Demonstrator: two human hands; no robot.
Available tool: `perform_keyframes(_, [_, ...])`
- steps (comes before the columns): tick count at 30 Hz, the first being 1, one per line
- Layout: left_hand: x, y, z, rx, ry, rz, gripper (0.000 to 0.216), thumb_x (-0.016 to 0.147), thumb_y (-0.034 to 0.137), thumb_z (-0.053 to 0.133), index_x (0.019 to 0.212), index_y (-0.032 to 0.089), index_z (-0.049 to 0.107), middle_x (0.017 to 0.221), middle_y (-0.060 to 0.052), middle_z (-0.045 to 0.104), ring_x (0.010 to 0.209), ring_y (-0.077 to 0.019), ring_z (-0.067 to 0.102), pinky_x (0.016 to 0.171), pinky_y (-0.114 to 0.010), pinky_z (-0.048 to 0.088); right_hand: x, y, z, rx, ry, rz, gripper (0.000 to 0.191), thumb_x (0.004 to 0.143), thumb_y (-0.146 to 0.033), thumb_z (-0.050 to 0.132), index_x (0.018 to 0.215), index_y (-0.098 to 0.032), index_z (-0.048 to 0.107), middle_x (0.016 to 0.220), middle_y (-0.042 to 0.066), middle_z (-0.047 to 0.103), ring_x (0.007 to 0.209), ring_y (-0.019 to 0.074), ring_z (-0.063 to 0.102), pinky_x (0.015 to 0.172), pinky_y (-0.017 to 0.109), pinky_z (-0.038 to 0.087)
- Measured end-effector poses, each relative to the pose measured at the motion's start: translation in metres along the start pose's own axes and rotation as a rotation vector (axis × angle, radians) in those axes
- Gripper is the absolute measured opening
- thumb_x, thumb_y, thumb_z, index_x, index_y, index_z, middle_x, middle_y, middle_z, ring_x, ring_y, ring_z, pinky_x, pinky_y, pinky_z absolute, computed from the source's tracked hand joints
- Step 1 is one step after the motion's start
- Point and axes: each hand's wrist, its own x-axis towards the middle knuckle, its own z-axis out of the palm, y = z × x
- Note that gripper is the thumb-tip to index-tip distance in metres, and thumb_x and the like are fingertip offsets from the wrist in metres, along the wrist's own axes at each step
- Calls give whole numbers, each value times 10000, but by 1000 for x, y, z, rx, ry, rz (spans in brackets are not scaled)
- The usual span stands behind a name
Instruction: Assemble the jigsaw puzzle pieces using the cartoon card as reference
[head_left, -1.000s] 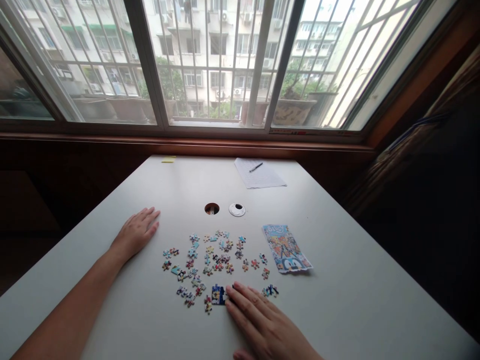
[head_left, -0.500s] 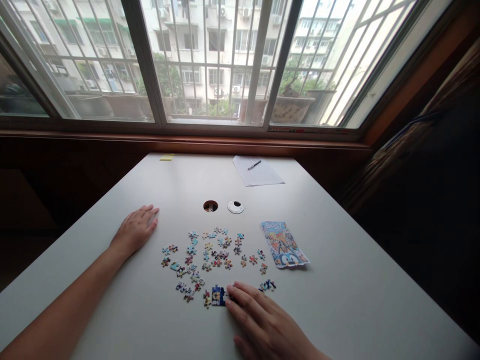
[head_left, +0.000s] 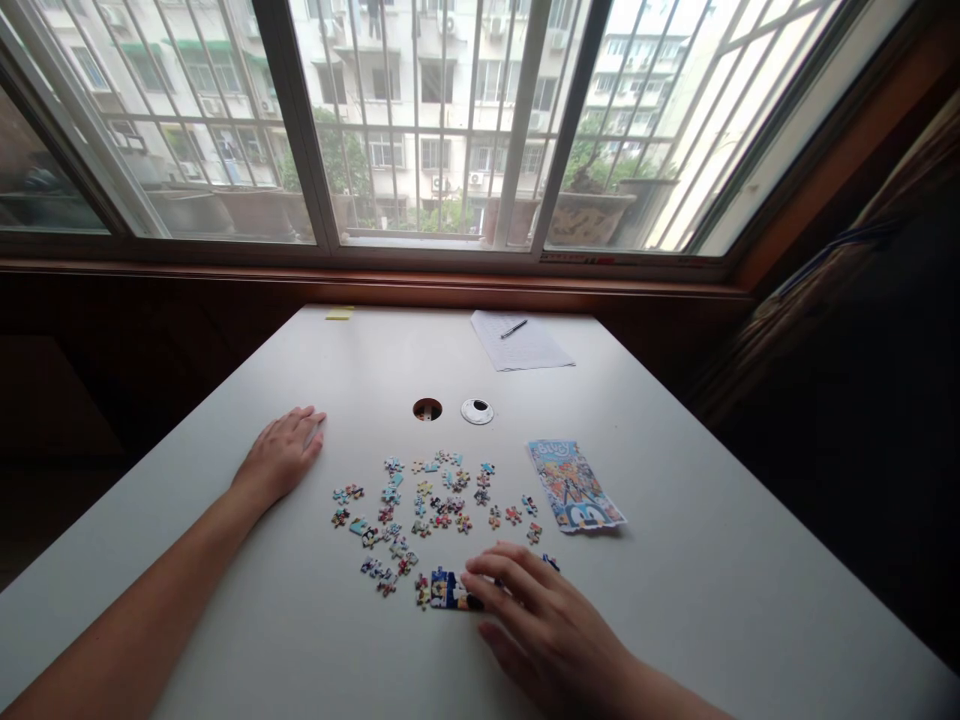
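The person's right hand (head_left: pixel 551 630) lies low over the near edge of the flat white table (head_left: pixel 712 600), fingers (head_left: pixel 499 565) loosely spread and holding nothing. The fingertips touch the small joined block of dark-blue cardboard puzzle pieces (head_left: pixel 448 590). Compared with a second ago, the hand has shifted slightly rightward and its fingers have curled over the block's right side, now covering the few loose pieces that lay just beside it (these can no longer be checked). The block itself has stayed in place. This suggests pressing or seating a piece, not lifting one.

The left hand (head_left: pixel 283 458) rests flat and open on the table, unmoved, well apart from the scattered loose multicoloured puzzle pieces (head_left: pixel 435 500). The printed colour reference leaflet (head_left: pixel 574 487) lies right of that scatter.
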Motion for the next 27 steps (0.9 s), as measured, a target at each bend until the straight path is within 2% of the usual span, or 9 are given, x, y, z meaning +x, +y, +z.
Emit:
perform_keyframes(2, [0, -2, 0, -22, 0, 8, 535, 999, 420, 339, 1424, 183, 561, 1517, -149, 518, 1426, -330, 455, 1173, -535, 372, 14, 8, -5, -5, 24, 74, 341, 978, -187, 527, 1301, -180, 635, 1142, 125, 704, 1052, 259, 622, 989, 482, 543])
perform_keyframes(4, [-1, -5, 1, -46, 3, 19, 530, 996, 423, 353, 1424, 193, 565, 1522, -145, 517, 1428, -329, 454, 1171, -538, 373, 31, 21, -10, -27, 25, 145, 277, 1004, -202, 517, 1228, -207, 679, 1052, 108, 706, 987, 253, 604, 883, 447, 554])
perform_keyframes(7, [-2, -7, 2, -69, 9, 33, 521, 992, 429, 365, 1421, 216, 571, 1527, -127, 519, 1435, -322, 448, 1172, -536, 371, 55, 39, -12, -53, 23, 227, 172, 992, -256, 596, 1082, -224, 739, 1005, 92, 697, 949, 245, 586, 848, 415, 531])
perform_keyframes(10, [-3, -9, 4, -65, 3, 34, 523, 993, 433, 364, 1428, 225, 565, 1534, -112, 515, 1443, -313, 439, 1183, -527, 360, 70, 49, -6, -55, 24, 286, 173, 952, -294, 679, 1099, -231, 746, 1020, 83, 687, 959, 246, 582, 858, 408, 519])
perform_keyframes(16, [-2, -12, 6, -48, -11, 39, 529, 1002, 449, 354, 1439, 227, 554, 1542, -99, 505, 1448, -306, 431, 1200, -508, 346, 71, 53, 10, -36, -4, 319, 180, 917, -312, 730, 1081, -243, 756, 1047, 72, 683, 969, 254, 576, 863, 412, 506])
perform_keyframes(27, [-2, -12, 6, -35, -27, 42, 552, 1002, 466, 333, 1448, 214, 540, 1552, -98, 491, 1455, -314, 418, 1199, -512, 342, 69, 58, 22, 6, -44, 340, 113, 951, -321, 687, 1013, -262, 761, 1033, 56, 673, 984, 231, 570, 925, 408, 467])
